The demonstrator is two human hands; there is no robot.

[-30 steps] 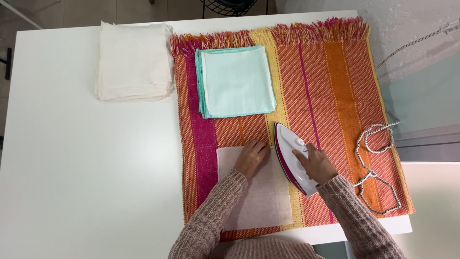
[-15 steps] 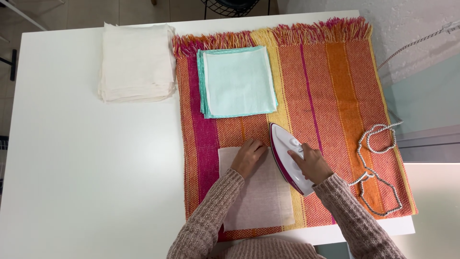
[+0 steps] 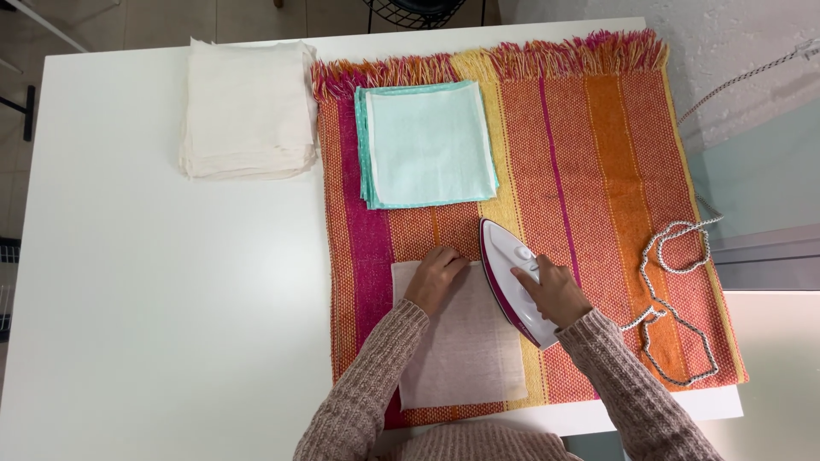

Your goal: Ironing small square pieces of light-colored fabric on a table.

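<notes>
The pale square cloth (image 3: 465, 341) lay flat on the striped woven mat (image 3: 598, 171), near the mat's front edge, and you were pressing it. Your left hand (image 3: 436, 277) rested palm-down on its top edge, fingers spread, holding nothing; it pinned the fabric well, but sat just beside the iron (image 3: 512, 277), so those fingers needed to be kept clear of the sole. Your right hand (image 3: 555, 290) was closed around the iron's handle, the iron at the cloth's right edge. The cord (image 3: 675, 316) lay looped to your right, apart from the work. Folded mint cloths (image 3: 427, 141) sat beyond; a cream stack (image 3: 248, 107) rested on the white table (image 3: 154, 299)
</notes>
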